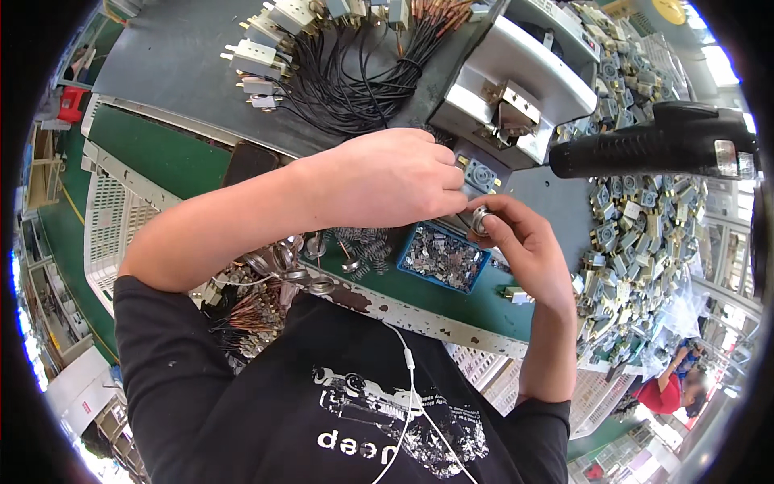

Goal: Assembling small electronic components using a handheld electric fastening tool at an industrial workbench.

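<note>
Taking the blue tray [433, 281] as my landmark, full of small metal pieces. Just past its far right corner, the right hand [524, 242] is holding a round metal part [481, 220]. The part is showing silvery and shiny, ring-like, with light and dark bands around its edge; I am not making out whether those are coils or steps.

Fingers: the right thumb and index finger are pinching the part. It is sitting at their tips, the index finger lying along the far side, the thumb pressing from the near side. The left hand [403, 177] is reaching over beyond the tray's far edge, its fingers curling in and pressing together. Their tips are hiding close to the part; I cannot tell whether they are gripping anything or touching it.

Direction: the part is presenting its rim roughly leftward, toward the left fingers. Its outline is running longer from far to near than side to side, so it seems to be standing on edge, central axis lying about left-right. I cannot judge the exact tilt.

Around: a pale square housing [481, 175] is lying beyond the tray, near the left knuckles. Coil springs [367, 246] are lying loose to the tray's left.
</note>
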Demonstrator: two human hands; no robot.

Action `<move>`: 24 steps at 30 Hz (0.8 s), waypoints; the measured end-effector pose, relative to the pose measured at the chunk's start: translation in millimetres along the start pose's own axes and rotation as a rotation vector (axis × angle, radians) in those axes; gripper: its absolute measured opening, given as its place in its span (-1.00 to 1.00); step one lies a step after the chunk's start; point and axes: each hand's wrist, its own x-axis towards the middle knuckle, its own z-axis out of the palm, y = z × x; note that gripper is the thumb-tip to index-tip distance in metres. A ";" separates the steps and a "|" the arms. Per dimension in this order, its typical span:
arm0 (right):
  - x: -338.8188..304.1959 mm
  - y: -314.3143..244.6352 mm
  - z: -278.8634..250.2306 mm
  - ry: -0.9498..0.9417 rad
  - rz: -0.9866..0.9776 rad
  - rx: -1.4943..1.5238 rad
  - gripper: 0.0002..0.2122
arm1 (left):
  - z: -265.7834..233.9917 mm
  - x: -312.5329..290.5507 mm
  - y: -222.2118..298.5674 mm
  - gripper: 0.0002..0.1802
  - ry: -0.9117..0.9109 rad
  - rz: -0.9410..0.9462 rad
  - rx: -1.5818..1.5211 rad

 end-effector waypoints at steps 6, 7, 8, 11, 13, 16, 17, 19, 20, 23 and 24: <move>-16.6 10.5 9.8 0.111 -0.188 0.053 -0.62 | 3.2 0.7 5.1 -0.86 0.093 -0.115 -0.130; -18.3 14.1 18.1 0.178 -0.215 0.023 -0.59 | 4.9 0.2 5.8 -0.86 0.093 -0.118 -0.128; -20.1 19.4 21.2 0.175 -0.217 0.023 -0.59 | 8.0 -0.6 6.2 -0.81 0.089 -0.133 -0.118; -20.2 22.9 21.1 0.149 -0.165 -0.115 -0.60 | 16.0 -2.2 5.8 -0.73 0.089 -0.110 -0.049; -9.4 15.0 7.7 0.024 -0.090 -0.141 -0.62 | 21.5 -2.1 6.3 -0.71 0.086 -0.069 0.008; -1.1 7.2 -1.0 -0.137 0.063 -0.222 -0.65 | 24.9 0.3 3.0 -0.67 0.088 -0.043 0.025; -1.8 10.5 -0.4 -0.127 0.063 -0.178 -0.64 | 23.4 0.6 3.0 -0.71 0.061 -0.048 -0.007; -7.5 12.9 -1.9 -0.117 0.057 -0.135 -0.64 | 17.4 2.6 4.4 -0.73 0.033 -0.053 -0.033; -15.7 14.0 -4.0 0.008 -0.071 -0.230 -0.65 | 11.0 4.7 7.2 -0.74 -0.046 -0.083 -0.096; -29.3 2.8 -13.9 0.355 -0.300 -0.263 -0.65 | 1.2 3.2 2.6 -0.68 -0.065 -0.084 -0.230; -32.5 -2.8 -16.8 0.569 -0.401 -0.199 -0.65 | -0.4 2.9 -0.9 -0.60 -0.006 -0.061 -0.303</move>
